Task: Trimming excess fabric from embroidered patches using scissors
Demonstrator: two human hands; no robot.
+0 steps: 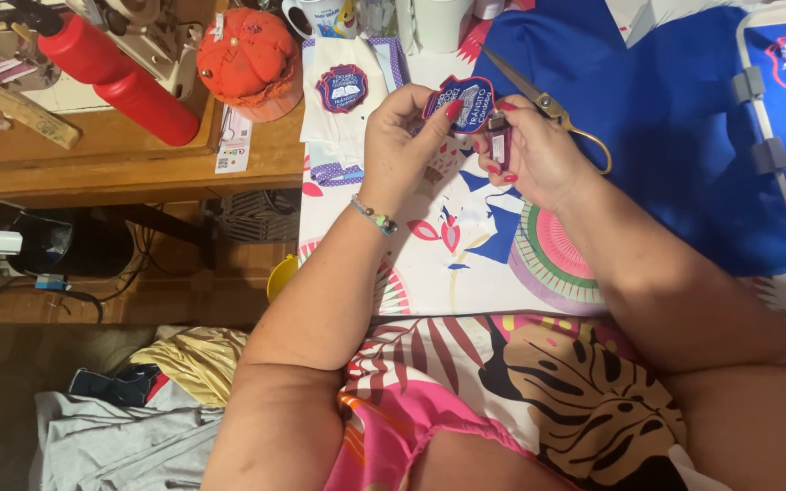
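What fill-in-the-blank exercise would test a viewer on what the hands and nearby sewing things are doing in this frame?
1. The left hand pinches an embroidered ____ with a red border.
2. The right hand holds a small lighter against the patch; its colour is ____.
3. The scissors with gold handles lie on the ____ fabric.
4. The orange pincushion sits on the ____ table.

Missing words: patch; red; blue; wooden

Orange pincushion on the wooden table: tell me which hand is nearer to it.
Left. The left hand holds the badge just right of the orange pincushion; the right hand lies farther right, beside the scissors.
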